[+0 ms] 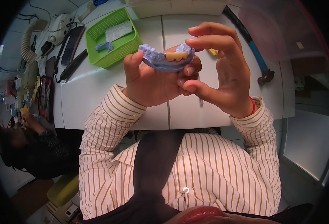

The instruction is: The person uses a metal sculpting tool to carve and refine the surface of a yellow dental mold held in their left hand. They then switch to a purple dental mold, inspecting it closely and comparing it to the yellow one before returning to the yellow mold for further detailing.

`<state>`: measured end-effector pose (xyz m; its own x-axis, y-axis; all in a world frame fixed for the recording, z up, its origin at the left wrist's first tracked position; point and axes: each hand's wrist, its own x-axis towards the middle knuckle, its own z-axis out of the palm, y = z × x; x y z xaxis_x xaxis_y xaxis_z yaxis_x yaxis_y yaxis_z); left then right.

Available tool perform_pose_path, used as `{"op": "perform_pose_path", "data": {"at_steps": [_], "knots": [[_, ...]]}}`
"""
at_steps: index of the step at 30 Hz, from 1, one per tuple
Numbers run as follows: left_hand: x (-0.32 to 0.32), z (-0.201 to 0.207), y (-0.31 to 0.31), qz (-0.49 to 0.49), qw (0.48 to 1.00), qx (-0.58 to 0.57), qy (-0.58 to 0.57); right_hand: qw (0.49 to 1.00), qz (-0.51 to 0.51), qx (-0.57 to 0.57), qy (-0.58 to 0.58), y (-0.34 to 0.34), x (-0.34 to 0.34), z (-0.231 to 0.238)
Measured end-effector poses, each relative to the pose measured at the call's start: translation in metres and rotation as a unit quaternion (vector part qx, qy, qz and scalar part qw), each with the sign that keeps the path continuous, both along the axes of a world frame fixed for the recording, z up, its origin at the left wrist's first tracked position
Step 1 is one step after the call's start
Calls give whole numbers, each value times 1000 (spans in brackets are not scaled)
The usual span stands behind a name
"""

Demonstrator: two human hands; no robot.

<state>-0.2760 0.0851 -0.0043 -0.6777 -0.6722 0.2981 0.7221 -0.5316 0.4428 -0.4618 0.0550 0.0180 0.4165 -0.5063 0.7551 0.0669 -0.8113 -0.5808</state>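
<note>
My left hand (pixel 153 85) is closed around a bluish-purple dental model (pixel 158 64), held up over the table with its row of teeth facing upward. A yellow section of several joined teeth (pixel 176 56) sits on the model's right part. My right hand (pixel 229 72) is beside that end, its thumb and fingers spread apart. Its index fingertip is at the model's upper right end, seemingly touching it. The right thumb is close to the left fingertips, below the model. Part of the model's underside is hidden by my left fingers.
A green basket (pixel 114 56) holds a blue piece (pixel 104 46) and a paper slip (pixel 119 31). To its left lie a black-handled tool (pixel 74 66) and a phone (pixel 73 44). A blue-handled hammer (pixel 259 58) lies right. A person (pixel 33 145) works at far left.
</note>
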Motion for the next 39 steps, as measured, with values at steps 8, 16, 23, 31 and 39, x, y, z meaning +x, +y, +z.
{"op": "perform_pose_path", "data": {"at_steps": [8,16,23,31,39], "knots": [[-22,-3,7,-25,997,71,-26,992,47,119,-21,7,-1,3],[-26,-11,6,-73,993,70,56,976,80,196,-50,7,-5,0],[-23,5,12,-38,992,112,-49,973,89,205,-54,7,-5,-1],[-26,5,14,-39,992,118,7,967,102,225,-57,9,-3,0],[-31,-6,15,-55,985,120,108,978,90,187,-32,9,-4,3]]}}
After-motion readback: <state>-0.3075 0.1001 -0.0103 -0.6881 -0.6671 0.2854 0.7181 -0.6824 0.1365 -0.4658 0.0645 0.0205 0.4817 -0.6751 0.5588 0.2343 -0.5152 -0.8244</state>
